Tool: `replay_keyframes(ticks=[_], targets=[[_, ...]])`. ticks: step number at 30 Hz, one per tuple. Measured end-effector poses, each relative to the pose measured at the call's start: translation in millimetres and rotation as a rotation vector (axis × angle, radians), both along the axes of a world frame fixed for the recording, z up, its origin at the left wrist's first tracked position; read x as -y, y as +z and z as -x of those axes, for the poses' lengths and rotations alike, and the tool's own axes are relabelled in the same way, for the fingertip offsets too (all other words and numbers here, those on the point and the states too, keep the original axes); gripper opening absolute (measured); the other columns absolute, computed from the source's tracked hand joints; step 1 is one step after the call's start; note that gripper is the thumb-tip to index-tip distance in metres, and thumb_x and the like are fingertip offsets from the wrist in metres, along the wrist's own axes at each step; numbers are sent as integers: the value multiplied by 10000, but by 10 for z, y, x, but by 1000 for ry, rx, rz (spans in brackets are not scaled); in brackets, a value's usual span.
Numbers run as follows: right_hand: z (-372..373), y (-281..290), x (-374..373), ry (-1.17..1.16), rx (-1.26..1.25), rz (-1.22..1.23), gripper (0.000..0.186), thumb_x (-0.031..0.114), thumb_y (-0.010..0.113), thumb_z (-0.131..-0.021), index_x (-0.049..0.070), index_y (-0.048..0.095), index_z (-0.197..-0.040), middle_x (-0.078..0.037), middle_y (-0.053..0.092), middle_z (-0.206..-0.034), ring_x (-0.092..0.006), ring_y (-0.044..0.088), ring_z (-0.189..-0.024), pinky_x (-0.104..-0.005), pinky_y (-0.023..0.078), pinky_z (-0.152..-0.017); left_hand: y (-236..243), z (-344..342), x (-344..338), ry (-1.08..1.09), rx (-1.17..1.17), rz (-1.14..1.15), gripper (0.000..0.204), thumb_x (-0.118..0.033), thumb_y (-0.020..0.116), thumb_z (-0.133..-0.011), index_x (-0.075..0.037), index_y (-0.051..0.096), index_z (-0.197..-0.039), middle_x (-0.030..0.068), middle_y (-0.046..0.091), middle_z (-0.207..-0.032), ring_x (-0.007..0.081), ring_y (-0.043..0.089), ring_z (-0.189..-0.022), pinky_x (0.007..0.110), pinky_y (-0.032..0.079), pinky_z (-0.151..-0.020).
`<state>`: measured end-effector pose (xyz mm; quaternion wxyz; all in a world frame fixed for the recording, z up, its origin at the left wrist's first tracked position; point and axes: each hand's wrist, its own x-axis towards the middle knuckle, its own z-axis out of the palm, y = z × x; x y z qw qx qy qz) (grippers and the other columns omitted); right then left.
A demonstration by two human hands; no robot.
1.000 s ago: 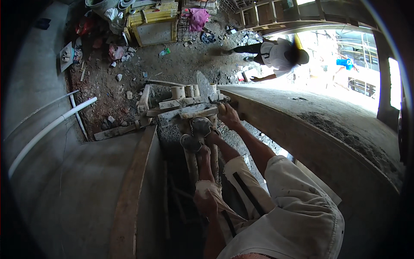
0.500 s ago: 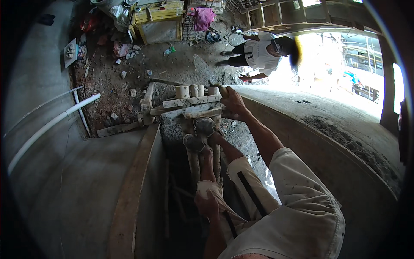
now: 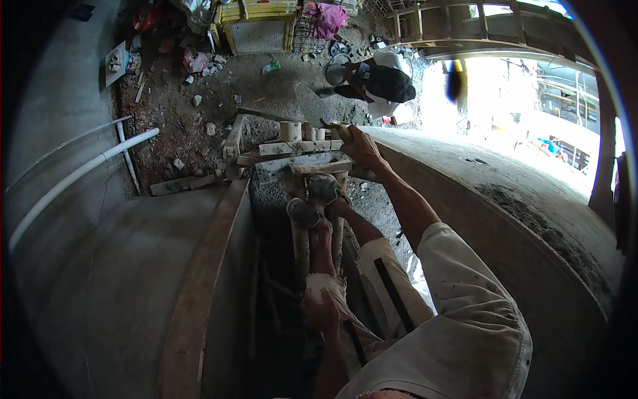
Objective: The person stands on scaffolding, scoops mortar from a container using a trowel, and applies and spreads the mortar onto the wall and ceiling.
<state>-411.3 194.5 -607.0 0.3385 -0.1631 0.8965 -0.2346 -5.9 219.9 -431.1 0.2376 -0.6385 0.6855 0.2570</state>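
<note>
My right hand (image 3: pixel 362 149) is closed around the handle of a trowel (image 3: pixel 342 132), held out above the top edge of a low wall. The trowel's blade blends into the grey ground beyond, so its outline is hard to make out. Lower down, my left hand (image 3: pixel 320 311) is curled into a fist against my shorts (image 3: pixel 327 286), near the knee; nothing shows in it. Both my feet, in dusty shoes (image 3: pixel 323 189), stand on a wooden ladder-like frame (image 3: pixel 301 247). Just left of the trowel are short round wooden post ends (image 3: pixel 290 131) and a crosswise board (image 3: pixel 299 147).
A co-worker (image 3: pixel 389 83) bends over beyond the wall. To my right runs a concrete ledge (image 3: pixel 438 149) with loose mortar (image 3: pixel 525 209) on it. A timber-edged wall (image 3: pixel 206 286) and white pipe (image 3: pixel 86 183) are on the left. Rubble (image 3: pixel 210 129) and a yellow-framed screen (image 3: pixel 258 33) lie ahead.
The co-worker has gone from upright to bent over, head lowered and turned away. My view has shifted slightly. My right hand still grips the trowel, and my left fist stays near the knee.
</note>
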Motion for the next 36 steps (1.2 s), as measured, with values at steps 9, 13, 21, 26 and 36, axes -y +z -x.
replay_keyframes(ticks=[9, 13, 21, 26, 36], targets=[[-140, -88, 325, 45, 49, 34, 349, 187, 607, -684, 34, 505, -981, -231, 606, -927, -419, 574, -903, -496, 431, -750, 20, 5, 23, 65, 34, -36, 498, -393, 573, -815, -57, 536, -1182, 175, 539, -1170, 343, 524, -1077, 431, 424, -909], [-187, -89, 371, 49, 16, 87, 323, 176, 607, -683, 35, 498, -952, -225, 603, -896, -419, 573, -880, -494, 426, -735, 14, -12, 11, 56, 55, -31, 501, -423, 551, -828, -81, 518, -1193, 181, 541, -1152, 346, 528, -1070, 432, 438, -894], [-170, -22, 299, 41, 19, 71, 324, 186, 622, -681, 44, 515, -952, -227, 595, -889, -423, 566, -877, -486, 432, -721, -8, -6, -27, 59, 8, -22, 526, -428, 548, -825, -45, 536, -1185, 180, 536, -1175, 346, 527, -1084, 422, 432, -907], [8, -97, 356, 71, -111, 177, 208, 205, 584, -765, 91, 540, -934, -171, 593, -894, -394, 579, -833, -477, 446, -692, 1, -71, 28, 65, -8, 8, 504, -403, 576, -831, -57, 519, -1192, 191, 537, -1145, 354, 521, -1070, 422, 426, -907], [930, -380, 579, 708, -507, 54, 305, 144, 614, -715, 273, 617, -992, 2, 544, -1038, -239, 526, -1024, -437, 461, -827, -57, 13, 107, 36, 44, 25, 502, -407, 589, -802, -64, 541, -1165, 175, 544, -1154, 351, 534, -1062, 434, 433, -894]])
